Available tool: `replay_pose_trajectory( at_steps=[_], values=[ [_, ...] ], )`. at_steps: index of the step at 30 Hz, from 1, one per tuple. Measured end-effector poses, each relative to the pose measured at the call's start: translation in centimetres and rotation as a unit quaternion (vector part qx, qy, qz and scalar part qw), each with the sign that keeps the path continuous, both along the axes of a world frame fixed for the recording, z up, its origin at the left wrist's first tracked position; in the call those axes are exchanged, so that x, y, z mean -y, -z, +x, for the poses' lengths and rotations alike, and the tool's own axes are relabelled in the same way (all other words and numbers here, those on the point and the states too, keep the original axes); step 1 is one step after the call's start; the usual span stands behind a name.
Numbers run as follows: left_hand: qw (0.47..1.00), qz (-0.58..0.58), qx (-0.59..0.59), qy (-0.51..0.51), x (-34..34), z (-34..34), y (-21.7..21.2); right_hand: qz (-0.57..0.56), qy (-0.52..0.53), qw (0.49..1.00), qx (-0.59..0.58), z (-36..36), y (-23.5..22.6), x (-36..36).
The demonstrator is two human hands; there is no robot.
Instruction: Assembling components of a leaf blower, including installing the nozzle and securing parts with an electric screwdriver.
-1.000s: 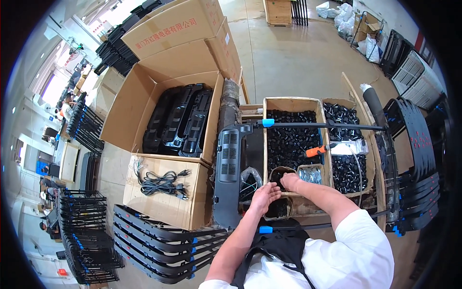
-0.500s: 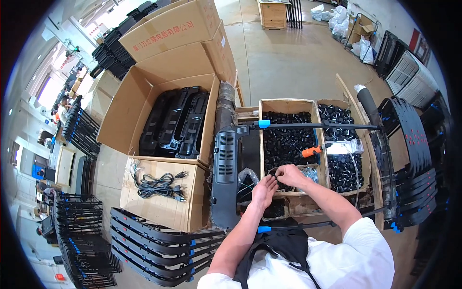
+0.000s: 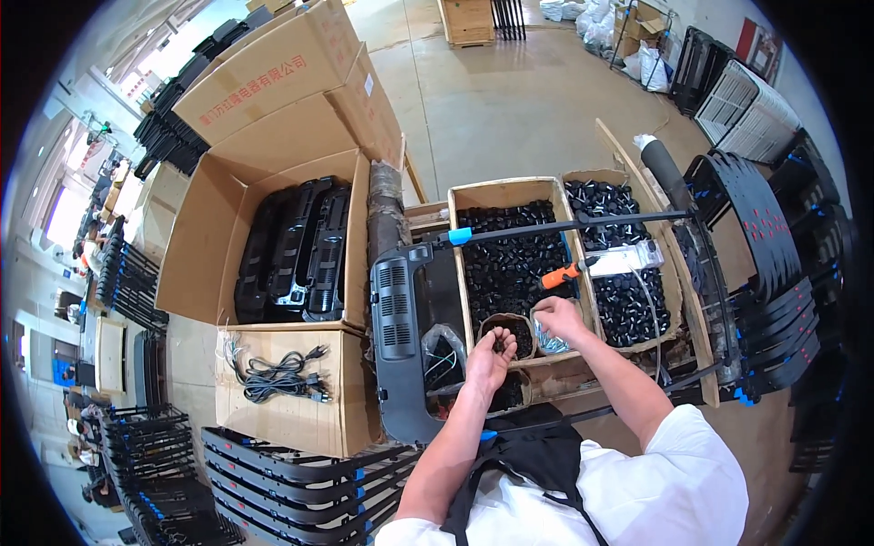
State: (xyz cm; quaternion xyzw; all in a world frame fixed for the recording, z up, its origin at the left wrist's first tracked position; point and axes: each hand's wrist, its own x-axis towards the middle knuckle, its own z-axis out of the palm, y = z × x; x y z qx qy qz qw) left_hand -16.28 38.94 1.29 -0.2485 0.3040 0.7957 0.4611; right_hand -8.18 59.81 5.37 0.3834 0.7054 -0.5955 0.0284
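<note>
My left hand (image 3: 490, 361) is turned palm up with its fingers curled in, beside a small round container (image 3: 522, 318) of small dark pieces. What it holds is too small to make out. Over a small container of silver screws (image 3: 552, 344), my right hand (image 3: 560, 320) points left with its fingers drawn together; anything between the fingertips cannot be seen. Under both arms lies a black frame with a vented end panel (image 3: 394, 309), a long bar (image 3: 546, 227) and blue clips (image 3: 461, 236). An orange-handled power screwdriver (image 3: 560, 276) rests just beyond my right hand.
Two wooden bins hold black-headed bolts (image 3: 505, 264), (image 3: 619, 314). To the left, an open carton (image 3: 191, 246) holds black plastic panels; a coiled black cable (image 3: 278, 378) lies on another carton (image 3: 350, 400). Curved black frames (image 3: 273, 478) are stacked at lower left, more (image 3: 760, 227) at right.
My hands, which were together, have come apart. The right one has moved over the silver screws, while the left has curled near the round container. The whole view has shifted.
</note>
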Motion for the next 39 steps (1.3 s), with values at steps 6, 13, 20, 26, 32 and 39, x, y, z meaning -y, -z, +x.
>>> replay_pose_trajectory(
  at_steps=[6, 13, 20, 26, 32, 39],
  values=[
    [0.994, 0.018, -0.086, 0.071, 2.2, 0.9, -3.2, -0.072, 0.229, 0.969, -0.049, -1.6, 8.2, -6.2],
    [0.993, -0.013, -0.091, 0.068, 4.9, 3.1, -6.6, 0.162, 0.251, 0.947, -0.122, -5.7, 12.3, -6.6],
    [0.995, -0.008, -0.097, 0.014, 7.3, 4.8, -6.0, 0.266, 0.106, 0.955, -0.083, -9.2, 9.5, -3.5],
    [0.993, -0.073, -0.084, -0.043, 7.2, 3.7, -5.8, 0.275, 0.052, 0.958, -0.058, -8.2, 6.9, -4.7],
    [0.996, -0.034, -0.057, -0.066, 7.1, 0.1, -5.0, 0.112, 0.054, 0.963, -0.240, -4.8, -4.1, -1.3],
    [0.997, 0.029, -0.015, -0.068, 5.5, -5.2, -6.6, -0.071, 0.022, 0.936, -0.344, -4.4, -14.2, 6.4]
  ],
)
